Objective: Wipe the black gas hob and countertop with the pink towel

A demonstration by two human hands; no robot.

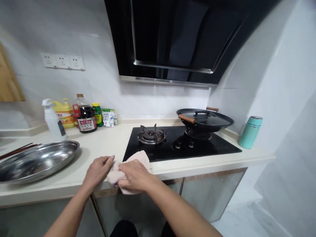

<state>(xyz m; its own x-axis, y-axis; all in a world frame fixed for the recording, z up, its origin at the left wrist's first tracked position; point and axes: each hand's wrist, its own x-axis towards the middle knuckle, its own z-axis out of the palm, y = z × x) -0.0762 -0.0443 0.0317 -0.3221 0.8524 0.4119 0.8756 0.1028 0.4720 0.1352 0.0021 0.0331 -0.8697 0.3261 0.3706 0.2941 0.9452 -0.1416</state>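
A pale pink cloth (141,158) lies bunched over the counter's front edge, at the near left corner of the black gas stove (163,149). My right hand (134,174) grips it, fingers curled into the folds and pressing it against the edge. Part of the cloth hangs down in front of the cabinet. Just left of it, my left hand (98,170) rests on the white countertop (106,141), fingers stretched forward, its fingertips close to the cloth. Whether those fingertips touch the cloth is hard to see.
A steel basin (56,154) and chopsticks (19,149) are at left. Behind stand a spray bottle (53,121), a soy sauce jug (85,117) and other containers. A lidded wok (206,120) sits on the right burner, beside a teal flask (251,132). A range hood (168,39) overhangs.
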